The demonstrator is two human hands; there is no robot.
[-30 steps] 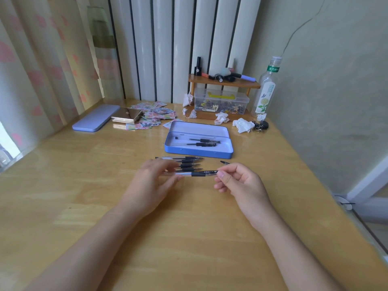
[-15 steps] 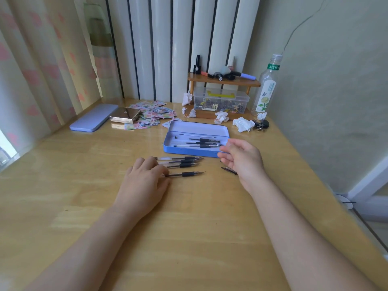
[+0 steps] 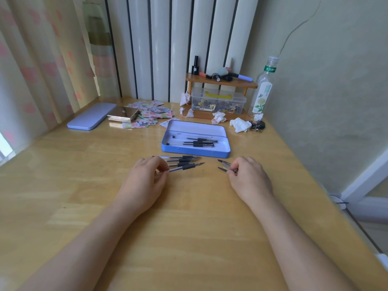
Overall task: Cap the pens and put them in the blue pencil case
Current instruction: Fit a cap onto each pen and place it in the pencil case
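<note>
Right hand (image 3: 248, 177) back; three pens (image 3: 198, 142) encased.

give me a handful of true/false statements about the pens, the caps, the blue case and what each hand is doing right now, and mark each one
1. The blue pencil case lies open with pens in it. True.
2. The left hand pinches the nearest uncapped pen at its back end. True.
3. The right hand reaches into the case. False: it is on the table in front of the case, fingers at the two loose caps.
4. Every pen is already in the case. False: a cluster of pens lies on the table in front of it.
5. The case's lid lies apart, far left on the table. True.
</note>
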